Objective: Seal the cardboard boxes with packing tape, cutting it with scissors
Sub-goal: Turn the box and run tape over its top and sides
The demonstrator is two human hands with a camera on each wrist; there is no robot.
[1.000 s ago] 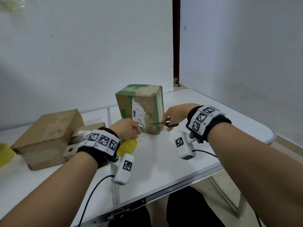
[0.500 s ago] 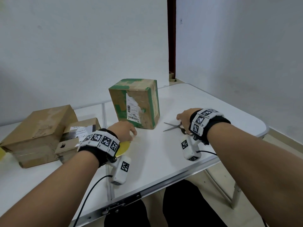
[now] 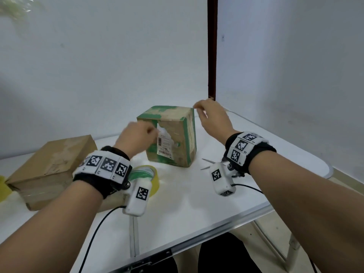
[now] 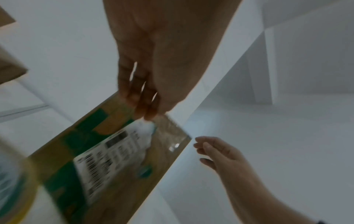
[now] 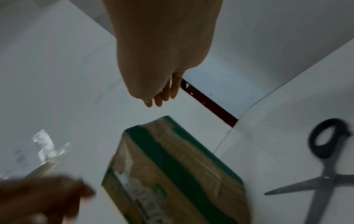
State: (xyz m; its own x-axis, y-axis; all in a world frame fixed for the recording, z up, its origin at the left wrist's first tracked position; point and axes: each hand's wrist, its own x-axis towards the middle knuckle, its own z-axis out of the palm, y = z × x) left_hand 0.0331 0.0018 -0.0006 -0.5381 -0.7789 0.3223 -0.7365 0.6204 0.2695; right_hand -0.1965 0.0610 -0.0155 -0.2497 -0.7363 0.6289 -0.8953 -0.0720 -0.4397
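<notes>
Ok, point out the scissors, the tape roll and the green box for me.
scissors [image 5: 325, 178]: right wrist view, on the pivot where the open blades cross.
tape roll [image 3: 155, 179]: head view, on its yellow outer rim.
green box [image 3: 182, 138]: head view, on its brown front face.

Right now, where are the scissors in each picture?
Head: the scissors lie open on the white table, lower right of the green-taped box, partly hidden by the right wrist camera.
Left wrist: not in it.
Right wrist: at the right edge, blades spread, right of the box.
Shared landmark: the green-taped box.
</notes>
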